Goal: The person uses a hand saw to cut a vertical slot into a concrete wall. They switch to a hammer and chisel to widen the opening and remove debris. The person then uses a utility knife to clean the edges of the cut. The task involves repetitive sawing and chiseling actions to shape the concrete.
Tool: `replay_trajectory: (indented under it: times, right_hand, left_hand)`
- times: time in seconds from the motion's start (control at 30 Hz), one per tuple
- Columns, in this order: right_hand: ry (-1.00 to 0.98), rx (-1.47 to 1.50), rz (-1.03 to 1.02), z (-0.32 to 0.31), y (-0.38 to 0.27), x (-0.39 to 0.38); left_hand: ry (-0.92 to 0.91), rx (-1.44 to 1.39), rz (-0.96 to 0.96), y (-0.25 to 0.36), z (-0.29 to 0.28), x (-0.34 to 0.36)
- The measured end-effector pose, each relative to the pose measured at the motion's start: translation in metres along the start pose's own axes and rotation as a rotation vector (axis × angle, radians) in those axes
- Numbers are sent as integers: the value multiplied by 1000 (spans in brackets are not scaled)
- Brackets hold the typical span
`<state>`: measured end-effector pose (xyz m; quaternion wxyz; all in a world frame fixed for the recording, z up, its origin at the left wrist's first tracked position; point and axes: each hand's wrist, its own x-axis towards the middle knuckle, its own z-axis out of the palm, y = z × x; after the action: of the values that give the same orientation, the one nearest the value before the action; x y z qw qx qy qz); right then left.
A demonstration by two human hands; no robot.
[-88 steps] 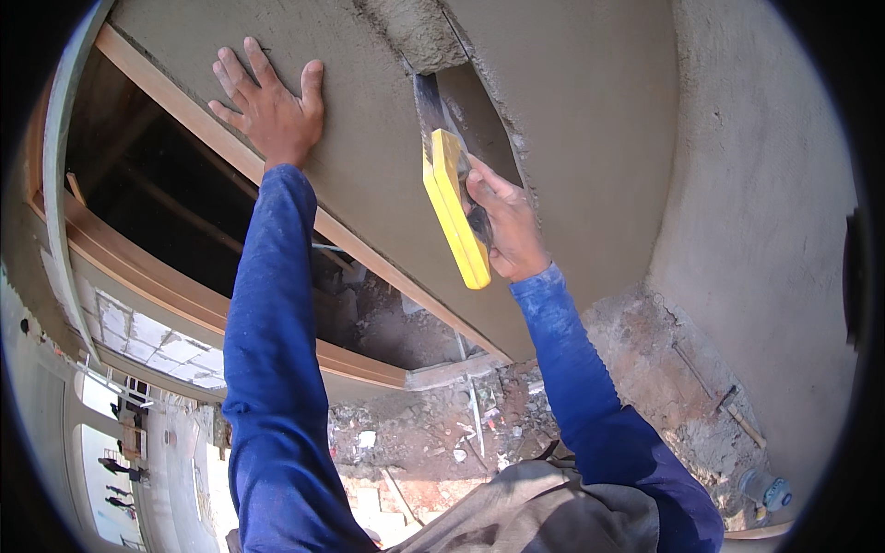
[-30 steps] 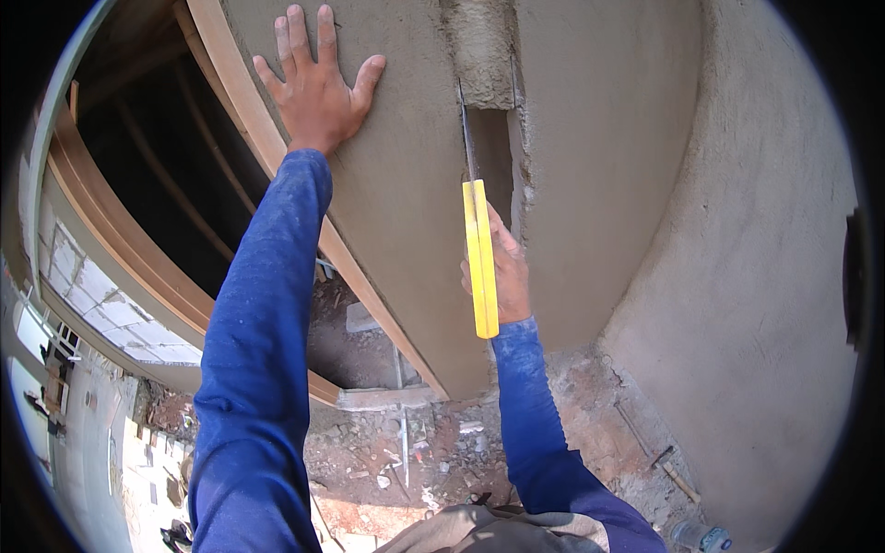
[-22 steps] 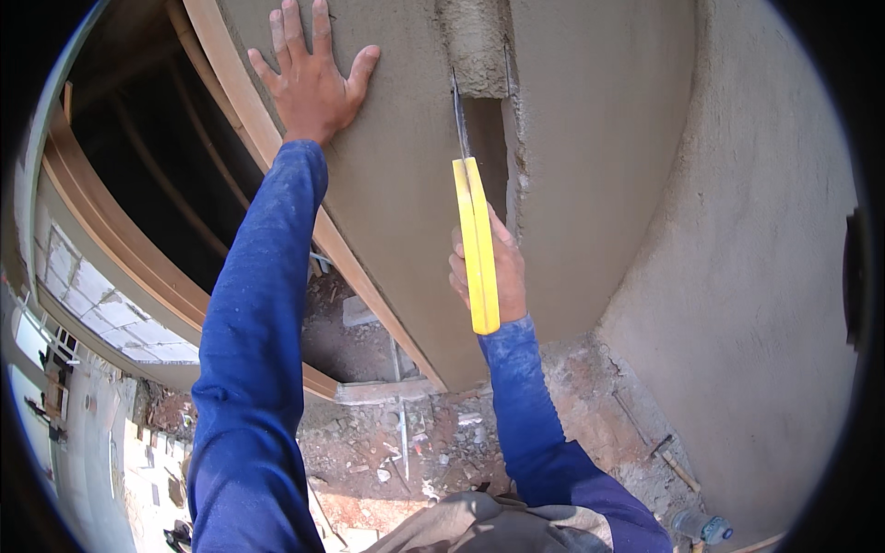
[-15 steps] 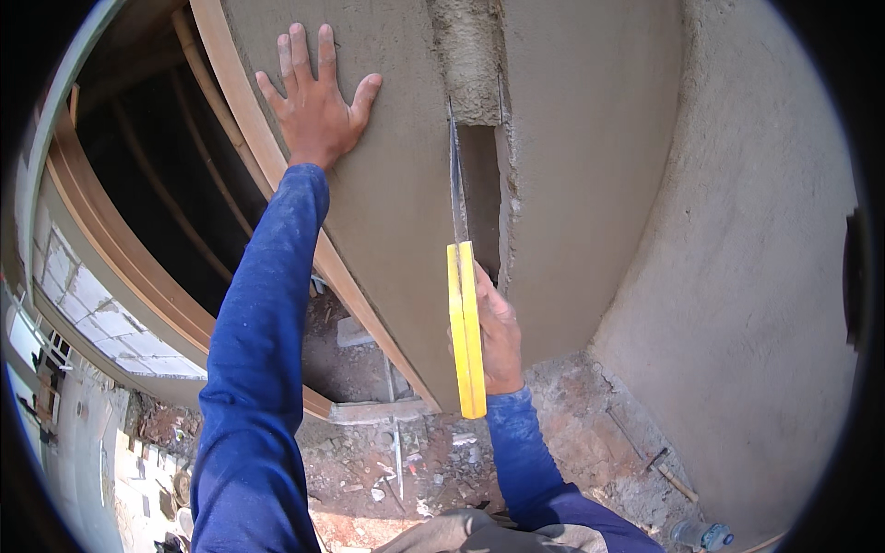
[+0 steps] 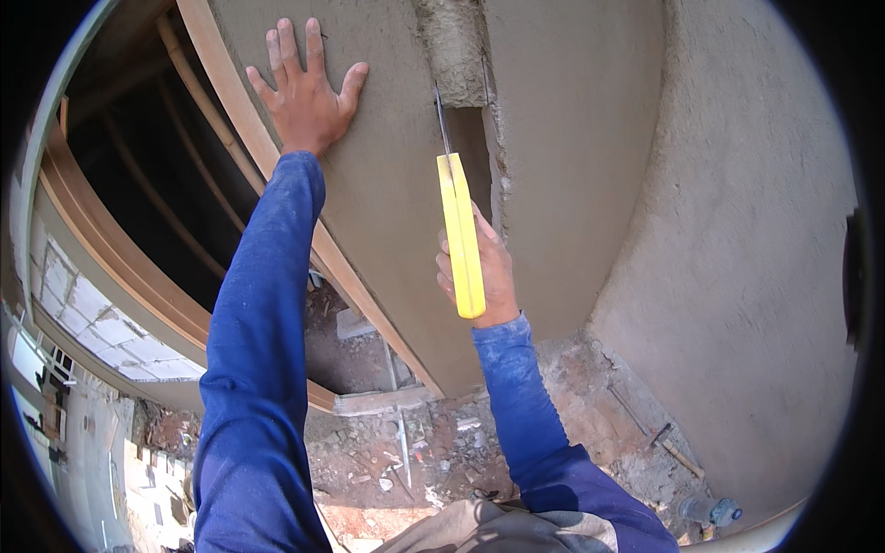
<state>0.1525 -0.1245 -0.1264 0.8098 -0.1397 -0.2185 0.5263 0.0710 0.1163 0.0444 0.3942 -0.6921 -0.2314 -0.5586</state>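
My left hand (image 5: 304, 88) lies flat with fingers spread on the smooth grey plastered wall (image 5: 387, 194), beside a wooden door frame (image 5: 240, 138). My right hand (image 5: 484, 272) grips a plastering trowel with a yellow handle (image 5: 461, 235); its thin steel blade (image 5: 441, 115) is edge-on against the left side of a narrow vertical chase (image 5: 472, 147) in the wall. Above the open slot, the chase is filled with rough mortar (image 5: 452, 46). Both sleeves are blue.
A second plastered wall (image 5: 737, 240) meets this one at a corner on the right. The floor below is rubble and red dirt (image 5: 433, 442), with a plastic bottle (image 5: 710, 509) at lower right. The dark door opening (image 5: 138, 212) is on the left.
The trowel has turned from flat on the wall to edge-on and slid down the chase's left edge, then up a little. My left hand stays pressed on the plaster.
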Motion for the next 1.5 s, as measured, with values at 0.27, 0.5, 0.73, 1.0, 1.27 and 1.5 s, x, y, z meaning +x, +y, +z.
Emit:
replay_trajectory:
  times: [0.27, 0.5, 0.73, 1.0, 1.27, 1.5]
  right_hand:
    - [-23, -34, -31, 17, 2, -23]
    - [-31, -109, -148, 16, 13, -63]
    - [-147, -37, -22, -10, 10, -28]
    - [237, -459, -31, -39, 25, -248]
    - [229, -637, 282, -63, -79, -299]
    - [209, -374, 561, -62, -103, -285]
  left_hand:
    - [13, -27, 15, -2, 0, -2]
    - [25, -7, 34, -3, -4, -3]
    - [-25, -97, 40, -3, 2, -3]
    - [-409, -712, -84, 2, -83, -5]
    - [-1104, -1153, 565, 151, -342, -106]
    - [-779, -1162, 343, 171, -323, -123]
